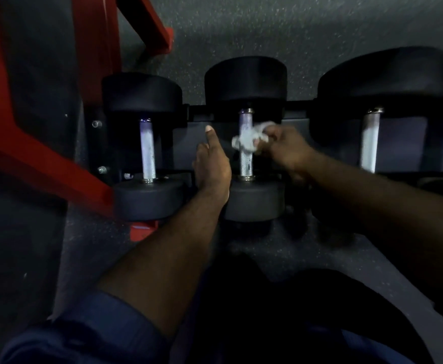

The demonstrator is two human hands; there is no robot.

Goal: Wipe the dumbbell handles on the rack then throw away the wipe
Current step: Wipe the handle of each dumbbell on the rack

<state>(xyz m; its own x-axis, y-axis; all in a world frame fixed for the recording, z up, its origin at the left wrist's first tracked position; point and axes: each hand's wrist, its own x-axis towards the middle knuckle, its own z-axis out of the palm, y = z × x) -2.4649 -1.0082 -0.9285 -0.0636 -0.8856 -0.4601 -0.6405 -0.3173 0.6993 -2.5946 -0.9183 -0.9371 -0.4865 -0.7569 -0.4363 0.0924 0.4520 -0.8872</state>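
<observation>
Three black dumbbells lie side by side on a dark rack (296, 119), their metal handles pointing away from me. My right hand (286, 148) grips a crumpled white wipe (249, 139) and presses it against the middle handle (246, 158) about halfway along. My left hand (211, 161) rests between the left and middle dumbbells, thumb raised, fingers hidden beside the middle handle. The left handle (147, 151) and the right handle (370, 143) are bare.
A red steel frame (31, 143) slants across the left side, close to the left dumbbell. Dark speckled rubber floor (267, 27) lies behind and below the rack. My dark trousers and blue sleeve fill the bottom of the view.
</observation>
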